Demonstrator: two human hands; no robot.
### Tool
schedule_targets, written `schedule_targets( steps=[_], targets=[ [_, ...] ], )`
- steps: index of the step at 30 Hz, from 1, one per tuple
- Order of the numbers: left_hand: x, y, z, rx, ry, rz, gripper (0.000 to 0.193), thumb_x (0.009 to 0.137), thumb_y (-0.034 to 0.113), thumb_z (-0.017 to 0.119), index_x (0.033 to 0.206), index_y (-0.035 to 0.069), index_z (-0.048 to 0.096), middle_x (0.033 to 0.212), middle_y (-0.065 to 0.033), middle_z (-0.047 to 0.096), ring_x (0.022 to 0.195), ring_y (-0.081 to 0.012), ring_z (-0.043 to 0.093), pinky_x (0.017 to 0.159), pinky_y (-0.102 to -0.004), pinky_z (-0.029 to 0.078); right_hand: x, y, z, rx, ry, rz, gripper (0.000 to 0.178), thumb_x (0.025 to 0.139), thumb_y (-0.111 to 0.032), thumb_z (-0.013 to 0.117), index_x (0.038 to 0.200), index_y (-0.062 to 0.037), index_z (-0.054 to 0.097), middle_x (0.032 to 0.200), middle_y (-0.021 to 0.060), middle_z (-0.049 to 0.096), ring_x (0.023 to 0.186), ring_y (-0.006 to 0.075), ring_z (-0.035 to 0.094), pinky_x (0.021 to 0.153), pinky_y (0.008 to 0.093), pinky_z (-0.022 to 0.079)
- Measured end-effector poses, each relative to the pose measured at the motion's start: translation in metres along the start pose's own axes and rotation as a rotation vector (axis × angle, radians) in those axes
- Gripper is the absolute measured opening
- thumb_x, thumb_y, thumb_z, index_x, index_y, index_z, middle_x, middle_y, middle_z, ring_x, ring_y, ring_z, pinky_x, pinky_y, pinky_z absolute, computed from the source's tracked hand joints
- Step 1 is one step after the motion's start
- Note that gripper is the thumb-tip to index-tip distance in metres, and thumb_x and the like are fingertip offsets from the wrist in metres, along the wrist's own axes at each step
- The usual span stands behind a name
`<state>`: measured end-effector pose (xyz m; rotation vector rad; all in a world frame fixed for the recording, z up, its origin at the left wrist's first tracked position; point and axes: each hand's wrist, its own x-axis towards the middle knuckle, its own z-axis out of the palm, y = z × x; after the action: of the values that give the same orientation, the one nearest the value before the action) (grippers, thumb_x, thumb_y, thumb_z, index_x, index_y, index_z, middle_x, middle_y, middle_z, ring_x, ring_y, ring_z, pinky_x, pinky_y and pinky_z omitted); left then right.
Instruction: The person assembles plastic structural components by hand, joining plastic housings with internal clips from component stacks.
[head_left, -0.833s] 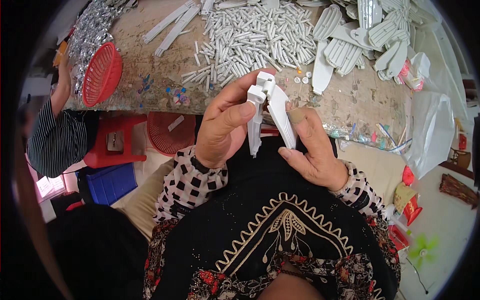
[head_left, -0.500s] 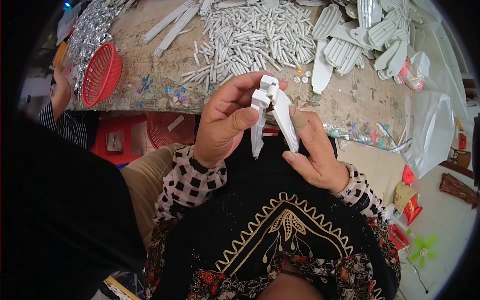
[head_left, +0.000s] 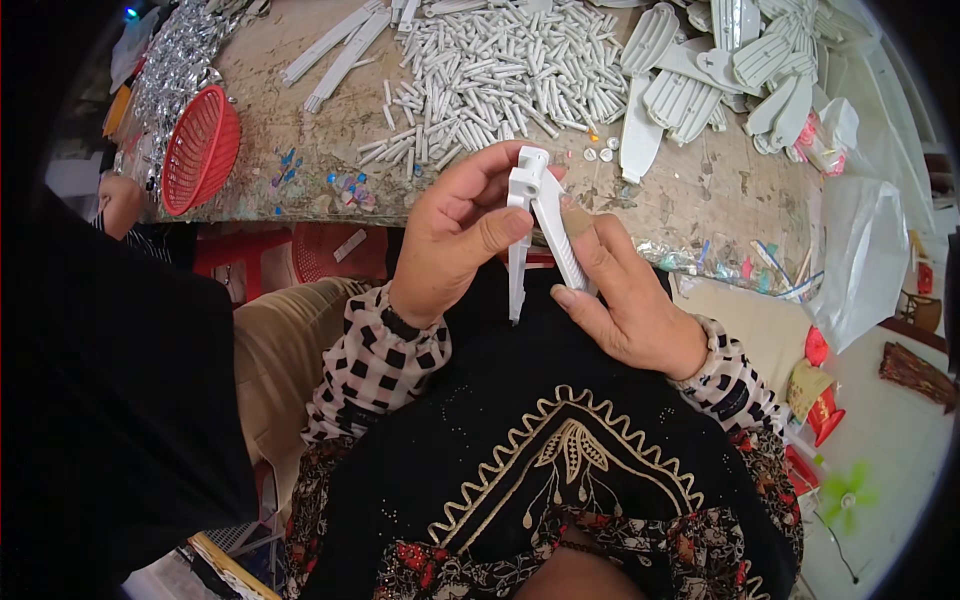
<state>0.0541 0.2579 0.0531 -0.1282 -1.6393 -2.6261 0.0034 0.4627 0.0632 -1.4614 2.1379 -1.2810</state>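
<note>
White plastic sticks (head_left: 500, 70) beyond hands

On the table (head_left: 700, 200), the rods (head_left: 500, 70) lie heaped behind the hands, flat parts (head_left: 700, 80) to their right, a basket (head_left: 200, 150) at the left edge, a bag (head_left: 860, 250) hanging off the right.

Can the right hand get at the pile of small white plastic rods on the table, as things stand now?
Probably not at once: the right hand grips the white hinged plastic piece together with the left hand. Otherwise the pile of small white plastic rods lies unobstructed just beyond.
</note>
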Motion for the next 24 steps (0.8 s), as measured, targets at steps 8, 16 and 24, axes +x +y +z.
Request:
schedule_targets(
  steps=[8,16,24],
  targets=[
    [0.007,-0.013,0.002,-0.157,0.122,-0.010,0.053,0.096,0.014,0.056,0.141,-0.004,0.034,0.131,-0.0151,0.054,0.116,-0.0151,0.052,0.099,-0.0289,0.042,0.013,-0.001,0.018,-0.030,0.077,0.155,0.062,0.088,-0.012,0.062,0.141,0.0013,0.032,0.108,0.0199,0.044,0.089,0.0346,0.050,0.077,0.0369,0.046],
    [0.008,-0.017,0.015,0.198,0.169,0.000,0.048,0.099,0.015,0.050,0.142,-0.001,0.035,0.121,-0.0069,0.058,0.105,-0.0100,0.054,0.091,-0.0250,0.044,0.016,0.009,0.030,-0.113,0.156,0.146,0.070,0.085,-0.020,0.066,0.143,-0.0018,0.032,0.109,0.0216,0.044,0.086,0.0369,0.055,0.070,0.0407,0.049],
    [0.002,-0.004,0.011,0.592,-0.110,0.011,0.070,0.088,0.012,0.061,0.146,0.006,0.023,0.097,-0.0118,0.062,0.087,-0.0143,0.060,0.080,-0.0272,0.047,0.035,0.010,-0.023,-0.139,0.294,-0.077,0.034,0.082,-0.008,0.067,0.113,-0.0002,0.057,0.100,0.0164,0.056,0.088,0.0331,0.055,0.076,0.0368,0.046]
  ],
)
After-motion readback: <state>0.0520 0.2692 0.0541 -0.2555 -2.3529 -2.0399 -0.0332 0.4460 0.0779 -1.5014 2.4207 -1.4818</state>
